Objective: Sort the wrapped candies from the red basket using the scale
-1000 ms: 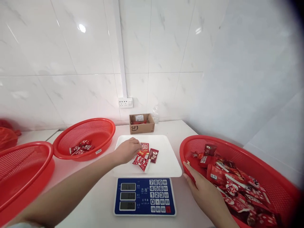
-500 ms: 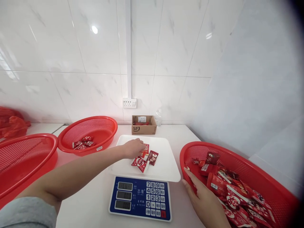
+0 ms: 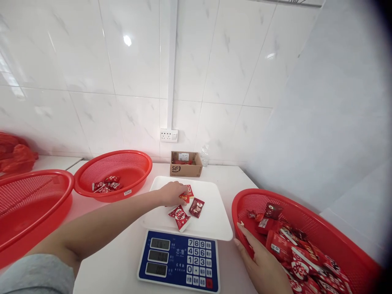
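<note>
My left hand (image 3: 175, 193) reaches over the white weighing tray (image 3: 214, 222) of a digital scale. Its fingers are closed on a small red candy packet (image 3: 185, 198), partly hidden by the hand. Just beyond the fingertips lies another red packet (image 3: 190, 190). A red-and-white packet (image 3: 181, 219) and a dark red packet (image 3: 197, 207) lie nearer me on the tray. My right hand (image 3: 260, 261) grips the near-left rim of a red plastic basket (image 3: 234, 204), thumb outside and fingers inside. Many red snack packets (image 3: 301, 265) fill this basket.
Below the tray is the blue scale keypad (image 3: 179, 261) with three displays. A red basket (image 3: 143, 163) with several packets stands back left, another red basket (image 3: 69, 183) at far left. A cardboard box (image 3: 185, 169) and a clear plastic bag (image 3: 204, 155) sit by the wall.
The red-and-white packet has shifted toward me and apart from the dark red one. My left hand stays over the tray; my right hand still grips the rim. The view has tilted slightly.
</note>
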